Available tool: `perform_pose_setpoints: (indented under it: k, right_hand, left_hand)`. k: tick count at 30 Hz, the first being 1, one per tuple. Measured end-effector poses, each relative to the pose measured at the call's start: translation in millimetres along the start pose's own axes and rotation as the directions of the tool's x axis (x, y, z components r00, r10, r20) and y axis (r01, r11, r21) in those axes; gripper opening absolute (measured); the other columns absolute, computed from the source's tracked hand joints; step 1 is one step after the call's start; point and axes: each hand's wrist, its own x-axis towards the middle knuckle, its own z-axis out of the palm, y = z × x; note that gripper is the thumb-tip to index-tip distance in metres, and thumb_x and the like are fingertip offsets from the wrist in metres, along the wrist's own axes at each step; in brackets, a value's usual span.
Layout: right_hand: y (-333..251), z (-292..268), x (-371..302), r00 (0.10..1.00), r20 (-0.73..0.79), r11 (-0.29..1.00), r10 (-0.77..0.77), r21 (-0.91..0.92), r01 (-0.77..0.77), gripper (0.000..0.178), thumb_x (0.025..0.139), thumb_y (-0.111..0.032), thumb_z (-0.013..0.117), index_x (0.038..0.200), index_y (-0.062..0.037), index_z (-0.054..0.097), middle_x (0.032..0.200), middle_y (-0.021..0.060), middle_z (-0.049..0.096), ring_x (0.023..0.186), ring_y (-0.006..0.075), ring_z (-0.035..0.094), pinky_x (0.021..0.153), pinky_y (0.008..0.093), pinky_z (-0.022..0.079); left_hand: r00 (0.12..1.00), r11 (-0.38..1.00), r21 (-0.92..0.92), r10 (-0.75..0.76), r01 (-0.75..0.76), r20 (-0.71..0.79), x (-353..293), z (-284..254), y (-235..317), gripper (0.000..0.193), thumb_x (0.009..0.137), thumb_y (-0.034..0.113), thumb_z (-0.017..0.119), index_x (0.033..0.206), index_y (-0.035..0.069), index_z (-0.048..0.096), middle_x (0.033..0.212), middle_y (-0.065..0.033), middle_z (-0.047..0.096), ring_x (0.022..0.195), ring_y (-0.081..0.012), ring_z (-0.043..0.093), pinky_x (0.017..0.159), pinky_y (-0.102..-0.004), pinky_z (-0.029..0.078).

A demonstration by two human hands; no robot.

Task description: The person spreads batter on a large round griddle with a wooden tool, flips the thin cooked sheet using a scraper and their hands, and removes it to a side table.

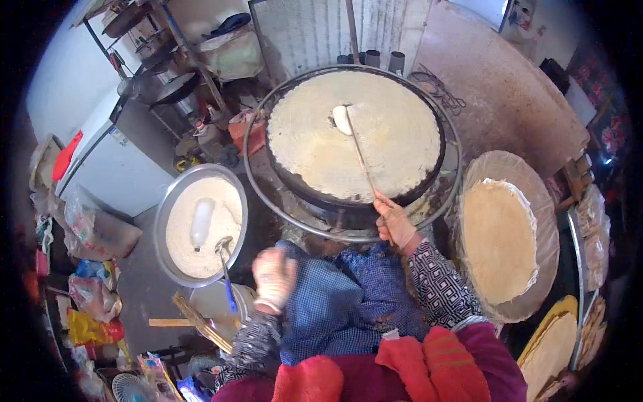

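A thin layer of pale batter point(301, 154) covers most of a large round griddle point(321, 195) in front of me. My right hand point(395, 221) is closed around the stick of a batter spreader point(362, 161), whose pale head rests near the griddle's middle. My left hand point(273, 276) is over my lap, close to the big metal basin; motion blurs its fingers. In that basin point(164, 234), pale batter or meal surrounds a whitish bottle-like object point(201, 224). A ladle point(226, 268) with a blue handle leans over the basin's near rim.
A metal ring point(249, 161) circles the griddle. To the right, a stack of flat round pancakes point(499, 241) lies on a plastic-covered tray point(546, 268). More folded sheets point(552, 348) are at lower right. A bucket point(214, 308), a bundle of sticks point(201, 321) and bags point(97, 231) stand left.
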Motion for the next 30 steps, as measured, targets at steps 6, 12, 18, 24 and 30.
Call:
perform_pose_setpoints:
  k: [6,12,18,24,30]
  right_hand:
    - [39,42,-25,0.965,0.261,0.887,0.013,0.443,-0.132,0.048,0.099,-0.037,0.050,0.144,-0.0377,0.034,0.058,-0.0024,0.045,0.043,0.0079,0.036,0.042,0.0236,0.031]
    - [56,40,-80,0.995,-0.035,0.794,-0.094,0.600,0.097,0.051,0.099,-0.030,0.051,0.147,-0.0254,0.034,0.057,-0.0019,0.044,0.041,0.0092,0.037,0.040,0.0258,0.032]
    - [71,27,-83,0.999,0.029,0.881,-0.035,0.473,0.017,0.050,0.098,-0.025,0.054,0.145,-0.0232,0.038,0.052,0.0007,0.046,0.038,0.0114,0.040,0.037,0.0294,0.034]
    - [72,26,-65,0.996,0.046,0.852,0.073,0.517,-0.086,0.043,0.096,-0.023,0.057,0.137,-0.0308,0.049,0.053,0.0004,0.047,0.037,0.0122,0.040,0.036,0.0293,0.033]
    - [56,26,-44,0.995,0.070,0.808,0.073,0.581,-0.100,0.041,0.095,-0.024,0.059,0.135,-0.0308,0.051,0.056,-0.0020,0.044,0.037,0.0104,0.036,0.036,0.0270,0.029]
  left_hand:
    - [0.490,0.533,0.548,-0.839,0.645,0.239,-46,18,-141,0.075,0.088,0.030,0.056,0.150,0.010,0.019,0.142,-0.0219,0.041,0.130,-0.0433,0.039,0.105,-0.0563,0.033]
    - [0.554,0.633,0.309,-0.772,0.710,0.310,-87,26,-164,0.068,0.089,0.009,0.046,0.150,0.010,0.018,0.120,-0.0303,0.056,0.112,-0.0428,0.057,0.098,-0.0461,0.045]
    - [0.742,0.743,0.022,-0.669,0.669,0.030,-145,16,-140,0.067,0.088,0.007,0.046,0.150,0.012,0.021,0.100,-0.0275,0.062,0.096,-0.0418,0.060,0.086,-0.0474,0.046]
    - [0.631,0.376,-0.757,-0.773,0.534,0.061,-99,-29,-68,0.064,0.095,0.011,0.049,0.152,0.016,0.019,0.065,0.0024,0.044,0.046,-0.0057,0.039,0.041,-0.0222,0.038]
    - [0.783,-0.041,-0.955,-0.562,0.295,0.267,-8,-48,-7,0.066,0.095,0.010,0.054,0.151,0.024,0.020,0.085,-0.0004,0.048,0.056,-0.0046,0.038,0.044,-0.0174,0.034]
